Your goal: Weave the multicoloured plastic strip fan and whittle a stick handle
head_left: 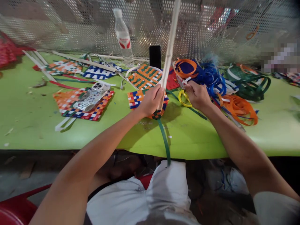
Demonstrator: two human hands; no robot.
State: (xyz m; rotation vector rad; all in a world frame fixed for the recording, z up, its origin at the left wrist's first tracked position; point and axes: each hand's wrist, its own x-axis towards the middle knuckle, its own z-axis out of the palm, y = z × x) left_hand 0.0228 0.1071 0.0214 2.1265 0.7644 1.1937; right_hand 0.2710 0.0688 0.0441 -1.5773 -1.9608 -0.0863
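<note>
My left hand (152,99) is closed around the lower part of a long pale bamboo strip (172,37) that rises upright past the top of the view. Under this hand lies a woven fan piece (134,99) of orange, blue, white and green strips, partly hidden. From its lower edge a dark green strip (164,140) hangs over the table edge. My right hand (198,93) grips scissors (184,99) with yellow handles, their blades pointing up and left, apart from the bamboo. A small white scrap shows beside the blades. Behind stands another woven piece (145,76) in orange and green.
On the green table (70,137), a patterned phone (92,97) rests on a checkered woven piece (103,106) at left. A water bottle (123,39) and a black phone (155,56) stand before a perforated metal panel (89,25). Blue strips (211,78) and an orange coil (241,109) lie right.
</note>
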